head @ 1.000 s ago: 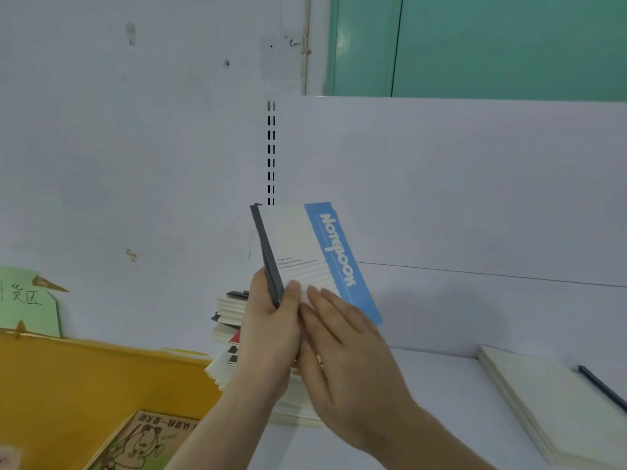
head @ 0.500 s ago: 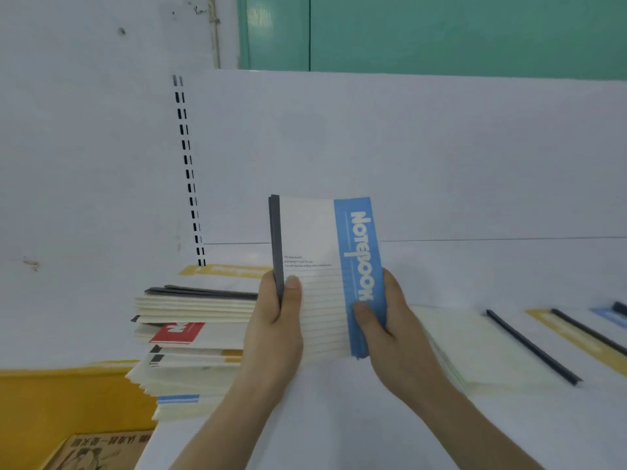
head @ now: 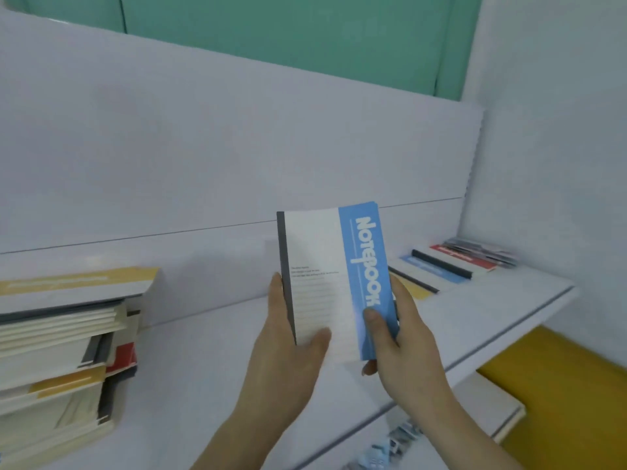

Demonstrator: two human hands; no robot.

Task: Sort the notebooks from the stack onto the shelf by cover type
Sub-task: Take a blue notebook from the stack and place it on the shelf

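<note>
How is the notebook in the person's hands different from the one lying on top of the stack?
The held notebook has a blue band; the top notebook on the stack has a yellow one. The held one stands upright between both hands; the stack's lies flat. Both have pale covers.

Notebook: white cover, dark grey spine at left edge, blue band down right side with white "NOTEBOOK" lettering reading vertically. Held upright above shelf, cover facing camera.

Stack: left end of shelf, uneven pile, cream page edges, yellow, red and grey cover parts showing; top cover white with yellow band.

Sorted row: far right of shelf, lying flat side by side: yellow, blue, red covers, dark spines.
</note>
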